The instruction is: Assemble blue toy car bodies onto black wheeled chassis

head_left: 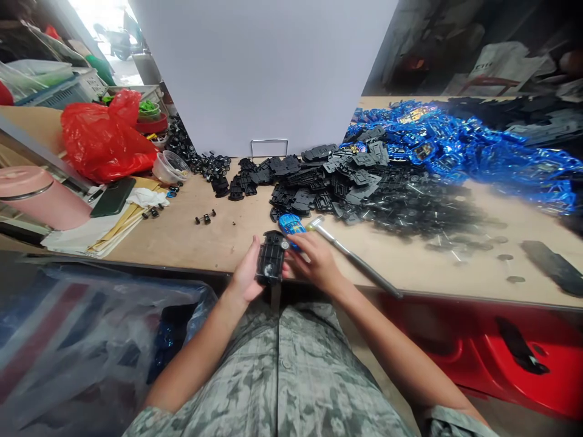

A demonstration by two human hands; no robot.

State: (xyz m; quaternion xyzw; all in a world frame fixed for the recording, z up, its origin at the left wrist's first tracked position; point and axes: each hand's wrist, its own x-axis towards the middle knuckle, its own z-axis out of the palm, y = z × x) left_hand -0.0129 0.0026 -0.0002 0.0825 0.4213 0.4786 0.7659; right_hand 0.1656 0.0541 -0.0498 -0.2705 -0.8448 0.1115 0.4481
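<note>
the left hand (246, 272) holds a black rectangular plastic car base (269, 260), perhaps steadying it for the right hand (316, 258), which curls beside it; whether this one grips something, i cannot tell. just beyond lie a shiny blue car shell (291, 224) and a silver metal hammer (355, 255), seemingly for easy reach.

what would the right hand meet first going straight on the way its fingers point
Most likely the black car base held in the left hand, though depth is unclear here.
</note>
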